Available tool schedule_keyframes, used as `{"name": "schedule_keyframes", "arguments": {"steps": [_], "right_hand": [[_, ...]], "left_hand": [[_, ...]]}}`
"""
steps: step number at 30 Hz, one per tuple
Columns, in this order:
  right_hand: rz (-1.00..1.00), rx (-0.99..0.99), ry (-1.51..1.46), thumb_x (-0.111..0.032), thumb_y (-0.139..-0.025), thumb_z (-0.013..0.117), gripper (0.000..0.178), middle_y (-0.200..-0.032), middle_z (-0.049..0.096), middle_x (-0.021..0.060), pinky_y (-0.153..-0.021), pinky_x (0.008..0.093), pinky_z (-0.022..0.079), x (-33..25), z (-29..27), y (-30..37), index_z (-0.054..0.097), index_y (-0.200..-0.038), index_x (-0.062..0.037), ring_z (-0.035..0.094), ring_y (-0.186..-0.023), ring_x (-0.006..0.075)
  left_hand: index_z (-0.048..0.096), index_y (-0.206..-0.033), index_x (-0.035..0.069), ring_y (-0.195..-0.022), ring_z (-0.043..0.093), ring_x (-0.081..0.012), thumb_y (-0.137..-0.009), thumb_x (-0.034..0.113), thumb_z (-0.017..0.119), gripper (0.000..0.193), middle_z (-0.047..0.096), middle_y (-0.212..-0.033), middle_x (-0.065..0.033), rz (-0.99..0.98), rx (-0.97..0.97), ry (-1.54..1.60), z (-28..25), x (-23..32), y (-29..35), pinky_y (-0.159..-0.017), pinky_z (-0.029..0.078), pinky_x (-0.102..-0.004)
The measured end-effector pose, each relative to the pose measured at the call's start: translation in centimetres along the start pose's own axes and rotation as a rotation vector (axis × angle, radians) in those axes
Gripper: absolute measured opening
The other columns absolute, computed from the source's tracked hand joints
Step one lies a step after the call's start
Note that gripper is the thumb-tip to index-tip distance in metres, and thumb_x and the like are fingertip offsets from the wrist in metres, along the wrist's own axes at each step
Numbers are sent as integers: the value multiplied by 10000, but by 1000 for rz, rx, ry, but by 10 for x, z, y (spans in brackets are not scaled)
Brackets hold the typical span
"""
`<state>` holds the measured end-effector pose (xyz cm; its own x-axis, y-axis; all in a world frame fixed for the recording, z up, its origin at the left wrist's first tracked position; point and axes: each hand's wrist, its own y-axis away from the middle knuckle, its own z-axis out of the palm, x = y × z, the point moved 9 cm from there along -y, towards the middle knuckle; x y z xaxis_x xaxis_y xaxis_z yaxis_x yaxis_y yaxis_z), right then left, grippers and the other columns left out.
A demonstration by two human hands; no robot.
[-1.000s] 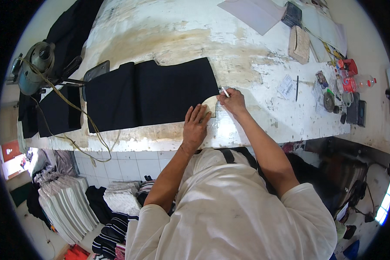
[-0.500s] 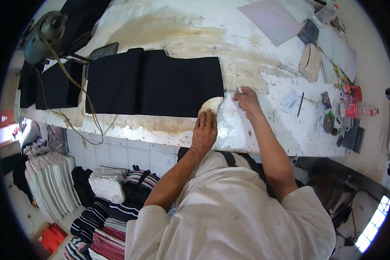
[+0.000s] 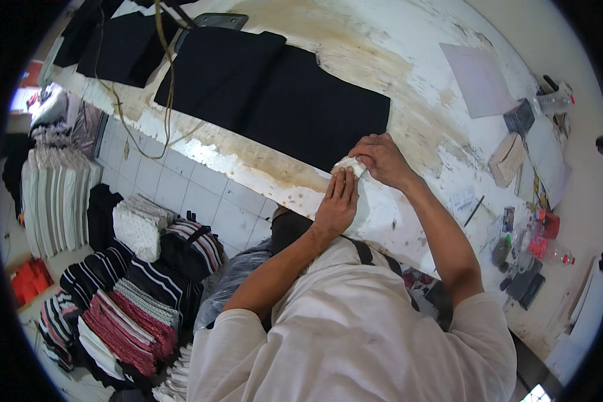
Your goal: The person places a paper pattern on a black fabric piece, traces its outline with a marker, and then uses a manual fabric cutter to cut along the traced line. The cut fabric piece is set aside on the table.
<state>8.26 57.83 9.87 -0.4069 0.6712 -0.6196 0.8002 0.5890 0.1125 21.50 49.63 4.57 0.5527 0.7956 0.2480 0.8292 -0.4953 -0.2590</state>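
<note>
A piece of black fabric (image 3: 301,100) lies flat on the worn white table. At its near right corner sits a small pale template (image 3: 346,163) with a curved edge. My left hand (image 3: 337,206) presses this template down, its fingers stretched out and lying flat. My right hand (image 3: 385,159) is closed in a pinch at the template's far right edge, against the fabric's corner. A small white, chalk-like piece showed between its fingers a moment ago; now the fingers hide it.
More black pieces (image 3: 124,48) lie at the far left under a hanging cord (image 3: 171,87). To the right are a pale sheet (image 3: 477,80), a beige block (image 3: 506,159), a dark pen (image 3: 474,210) and plastic bottles (image 3: 551,251). Folded garments (image 3: 130,321) are stacked on the lower left.
My right hand has come in from the right to the template and the fabric's corner. The left hand stays on the template. The whole view has turned, so the table now slants.
</note>
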Motion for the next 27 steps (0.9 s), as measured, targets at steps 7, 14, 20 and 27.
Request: {"name": "schedule_keyframes", "arguments": {"steps": [7,14,20,27], "right_hand": [[-93,-166,124,-81,-1013,697,173,-1130,721,33,-1052,447,415,-5,28,-28,839,-1091,-143,625,-1175,255],[-67,-210,150,-100,-965,752,172,-1134,696,27,-1093,468,447,-3,37,-32,841,-1095,-168,618,-1220,252],[-106,-191,184,-107,-985,717,203,-1136,689,27,-1100,457,457,-4,35,-30,849,-1118,-189,613,-1251,247],[-82,-73,230,-59,-987,705,205,-1107,681,-4,-1046,413,447,12,15,-23,856,-1071,-170,618,-1154,227]], "left_hand": [[606,-1458,-136,-1499,510,-474,-980,129,580,548,520,-1601,-339,-21,18,-5,-2,-4,0,-1316,357,-562],[625,-1449,-123,-1474,534,-466,-959,133,601,554,545,-1573,-333,23,39,-20,-2,-7,-2,-1301,384,-557],[650,-1382,-118,-1423,580,-464,-962,111,628,479,592,-1508,-316,-27,22,7,-8,-5,-11,-1263,427,-564],[644,-1382,-103,-1317,615,-415,-973,128,623,470,631,-1399,-274,-72,-36,-58,-12,-5,-29,-1197,483,-532]]}}
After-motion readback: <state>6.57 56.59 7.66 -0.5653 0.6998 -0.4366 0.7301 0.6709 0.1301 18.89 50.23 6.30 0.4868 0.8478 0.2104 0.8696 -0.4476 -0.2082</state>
